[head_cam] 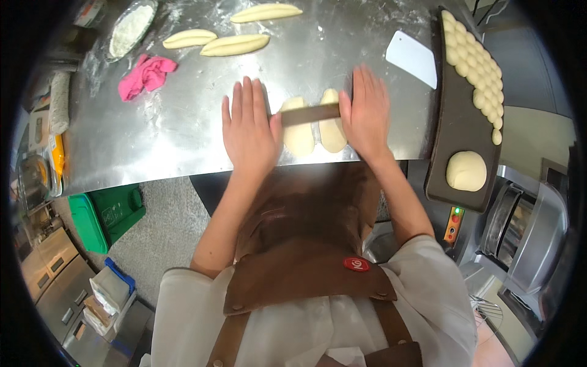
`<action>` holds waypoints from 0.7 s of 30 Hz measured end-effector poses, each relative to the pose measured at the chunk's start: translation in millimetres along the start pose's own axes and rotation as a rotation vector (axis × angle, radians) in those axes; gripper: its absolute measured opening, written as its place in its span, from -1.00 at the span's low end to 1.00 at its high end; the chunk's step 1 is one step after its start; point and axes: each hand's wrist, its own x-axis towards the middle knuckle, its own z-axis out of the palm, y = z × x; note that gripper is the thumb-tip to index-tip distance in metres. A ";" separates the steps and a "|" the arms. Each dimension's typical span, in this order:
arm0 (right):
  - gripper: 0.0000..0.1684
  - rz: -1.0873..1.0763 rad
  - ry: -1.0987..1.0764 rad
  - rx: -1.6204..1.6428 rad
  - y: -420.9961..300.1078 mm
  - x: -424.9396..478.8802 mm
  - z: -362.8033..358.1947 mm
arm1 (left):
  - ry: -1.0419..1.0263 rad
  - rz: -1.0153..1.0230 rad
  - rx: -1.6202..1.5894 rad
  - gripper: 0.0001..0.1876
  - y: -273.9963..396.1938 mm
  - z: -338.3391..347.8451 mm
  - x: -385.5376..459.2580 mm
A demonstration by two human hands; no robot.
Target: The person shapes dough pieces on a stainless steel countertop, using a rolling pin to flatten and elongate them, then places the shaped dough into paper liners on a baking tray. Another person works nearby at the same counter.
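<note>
A dark brown rolling pin point(312, 114) lies across two flattened oblong dough pieces, the left one point(299, 141) and the right one point(333, 137), near the front edge of the steel table. My left hand point(250, 124) holds the pin's left end under its palm, fingers stretched forward. The right end is held the same way under my right hand point(366, 112). Both palms hide the pin's ends. The middle of each dough piece is covered by the pin.
Three shaped dough lengths point(236, 45) lie farther back on the steel table point(192, 124). Left stand a pink cloth point(147, 78) and a flour bowl point(130, 31). A white scraper point(411, 58) is right, beside a dark tray point(458, 124) with several dough balls point(472, 59) and one large dough ball point(466, 171).
</note>
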 end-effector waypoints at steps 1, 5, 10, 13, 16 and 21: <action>-0.36 -0.006 -0.013 -0.039 2.9 14.1 4.6 | 0.010 -0.003 0.011 -0.36 -1.1 1.7 11.9; -0.47 -0.057 0.073 -0.121 8.9 59.0 20.5 | 0.075 0.027 0.114 -0.37 -11.9 16.2 54.5; -0.03 0.129 -0.231 -0.092 23.8 101.8 47.0 | 0.024 0.015 0.108 -0.33 -17.0 19.8 93.1; -0.05 0.129 -0.223 -0.018 25.5 129.7 55.4 | 0.021 -0.014 0.125 -0.27 -27.0 34.5 114.6; -0.28 0.070 0.049 -0.017 27.2 146.2 61.7 | 0.272 0.122 0.145 -0.40 -35.7 45.5 138.9; -0.64 0.072 -0.154 0.571 76.1 145.4 50.6 | 0.041 0.390 -0.016 -0.70 -53.3 23.9 136.0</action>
